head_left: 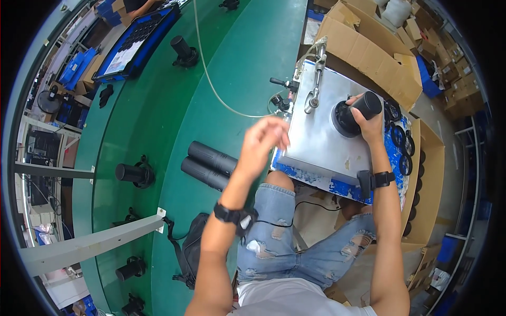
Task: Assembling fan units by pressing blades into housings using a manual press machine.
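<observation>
My right hand (pixel 367 117) is wrapped round a black cylinder (pixel 370 104) on a round black base (pixel 345 120). The base stands on a shiny metal block (pixel 316 134), and the cylinder tilts to the right. My left hand (pixel 263 141) is in the air over the block's left edge, beside the green bench. Its fingers are loosely curled and a little blurred, with nothing visible in them. A metal air tool (pixel 318 79) with a handle stands on the block, left of the cylinder.
Two black perforated cylinders (pixel 208 166) lie on the green bench (pixel 174 210) at left. Black rings (pixel 405 145) lie right of the block. A cardboard box (pixel 369 45) stands behind it. A thin hose (pixel 205 68) crosses the bench; a grey metal beam (pixel 95 247) juts in, lower left.
</observation>
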A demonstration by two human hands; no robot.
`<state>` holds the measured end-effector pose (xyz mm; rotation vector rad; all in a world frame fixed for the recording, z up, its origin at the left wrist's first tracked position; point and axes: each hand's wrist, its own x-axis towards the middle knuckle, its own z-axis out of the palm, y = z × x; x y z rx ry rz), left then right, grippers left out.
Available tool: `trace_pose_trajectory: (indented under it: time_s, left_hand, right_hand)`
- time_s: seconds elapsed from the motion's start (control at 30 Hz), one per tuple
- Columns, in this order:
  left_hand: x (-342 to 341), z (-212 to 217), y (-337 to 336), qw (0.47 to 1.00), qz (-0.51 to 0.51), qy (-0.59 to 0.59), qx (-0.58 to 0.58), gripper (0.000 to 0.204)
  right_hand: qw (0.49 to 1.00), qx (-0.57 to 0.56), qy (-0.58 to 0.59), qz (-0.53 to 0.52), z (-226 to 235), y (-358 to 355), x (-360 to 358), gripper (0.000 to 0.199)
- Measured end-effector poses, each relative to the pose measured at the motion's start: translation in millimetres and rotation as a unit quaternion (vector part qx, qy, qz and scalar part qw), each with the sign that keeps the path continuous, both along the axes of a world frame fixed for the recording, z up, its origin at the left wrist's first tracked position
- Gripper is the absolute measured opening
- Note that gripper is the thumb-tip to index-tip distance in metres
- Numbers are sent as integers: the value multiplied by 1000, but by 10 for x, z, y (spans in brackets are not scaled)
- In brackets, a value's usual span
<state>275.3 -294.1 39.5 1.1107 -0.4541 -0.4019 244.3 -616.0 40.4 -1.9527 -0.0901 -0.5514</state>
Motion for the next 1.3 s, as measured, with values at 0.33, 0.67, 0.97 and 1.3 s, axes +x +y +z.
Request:
trace_pose_trajectory:
  time_s: [0.33,0.67,0.97,1.3]
  left_hand:
    - [1670,-573,-516,785,251,-361,437,34]
    - [1663,-452,-693,750,60,-265,603,46]
    - [1670,-430,-592,751,41,-287,593,45]
    - [1745,-460,-747,718,-10,-222,659,43]
  right_hand:
    - [997,5,-13,-74,-49,185,35,28]
    - [998,24,-11,-63,-70,115,-10,27]
    - [998,4,-18,-64,47,137,22,22]
    - [1000,-15,19,-19,256,63,12,20]
